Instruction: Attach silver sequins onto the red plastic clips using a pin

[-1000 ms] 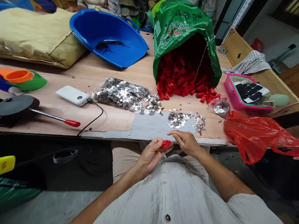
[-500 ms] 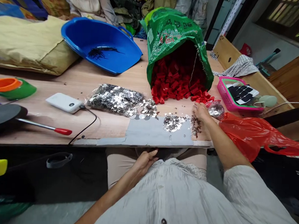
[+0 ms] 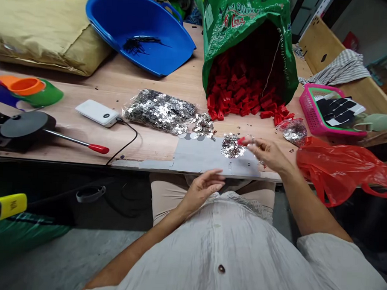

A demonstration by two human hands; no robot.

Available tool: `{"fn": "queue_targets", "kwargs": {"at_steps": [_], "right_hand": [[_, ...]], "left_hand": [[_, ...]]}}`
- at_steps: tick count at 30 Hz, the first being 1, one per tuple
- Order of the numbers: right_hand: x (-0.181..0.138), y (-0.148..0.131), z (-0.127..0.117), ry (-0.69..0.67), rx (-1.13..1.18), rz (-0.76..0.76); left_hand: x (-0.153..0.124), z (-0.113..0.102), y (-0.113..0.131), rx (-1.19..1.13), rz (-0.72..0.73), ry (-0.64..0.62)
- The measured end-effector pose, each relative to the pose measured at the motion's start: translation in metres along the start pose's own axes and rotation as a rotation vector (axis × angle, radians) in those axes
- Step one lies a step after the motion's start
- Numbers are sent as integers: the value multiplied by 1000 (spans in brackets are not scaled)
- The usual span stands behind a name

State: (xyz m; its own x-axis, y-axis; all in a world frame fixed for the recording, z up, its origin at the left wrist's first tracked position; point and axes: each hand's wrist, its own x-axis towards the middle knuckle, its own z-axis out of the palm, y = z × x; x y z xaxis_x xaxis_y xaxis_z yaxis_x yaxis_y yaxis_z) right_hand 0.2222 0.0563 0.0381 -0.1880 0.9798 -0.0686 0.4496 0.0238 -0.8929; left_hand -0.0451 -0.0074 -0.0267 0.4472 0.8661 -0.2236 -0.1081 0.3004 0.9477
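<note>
Between the fingertips of my right hand [image 3: 267, 152] is a small red plastic piece [image 3: 242, 141], held just over the pile of small silver metal pieces [image 3: 231, 146]. My left hand [image 3: 205, 188] is at the table's front edge, its fingers apart and nothing in it. Both hands are close to the grey sheet [image 3: 199, 158] on the tabletop. Behind them, a green sack [image 3: 247, 19] lies on its side with many red plastic pieces [image 3: 237, 93] spilling from its mouth. A clear bag of silver metal pieces [image 3: 159, 111] lies left of the sack.
A blue basin [image 3: 116, 13] and a tan sack [image 3: 44, 31] are at the back left. A hand press [image 3: 27, 125] with a red-tipped lever and a white power bank [image 3: 97, 113] are on the left. On the right are a pink basket [image 3: 307, 107] and a red plastic bag [image 3: 336, 164].
My right hand has come back from the sack's mouth with a red piece. My left hand has risen from my lap to the table edge and spread its fingers. The view has tilted down.
</note>
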Motion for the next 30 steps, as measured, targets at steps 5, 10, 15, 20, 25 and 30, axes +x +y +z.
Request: {"fn": "queue_targets", "kwargs": {"at_steps": [5, 10, 15, 20, 25, 30], "right_hand": [[-49, -27, 64, -332, 335, -5], [-58, -7, 67, -261, 294, 30], [-41, 38, 15, 234, -352, 74], [-20, 57, -8, 188, -756, 121], [-9, 56, -7, 96, -844, 144], [-11, 50, -5, 141, -728, 81]], "left_hand": [[14, 5, 11, 504, 436, 158], [18, 10, 6, 428, 399, 162], [17, 7, 12, 188, 319, 223], [18, 7, 13, -57, 141, 254], [24, 2, 18, -125, 203, 381], [22, -2, 21, -35, 288, 445]]}}
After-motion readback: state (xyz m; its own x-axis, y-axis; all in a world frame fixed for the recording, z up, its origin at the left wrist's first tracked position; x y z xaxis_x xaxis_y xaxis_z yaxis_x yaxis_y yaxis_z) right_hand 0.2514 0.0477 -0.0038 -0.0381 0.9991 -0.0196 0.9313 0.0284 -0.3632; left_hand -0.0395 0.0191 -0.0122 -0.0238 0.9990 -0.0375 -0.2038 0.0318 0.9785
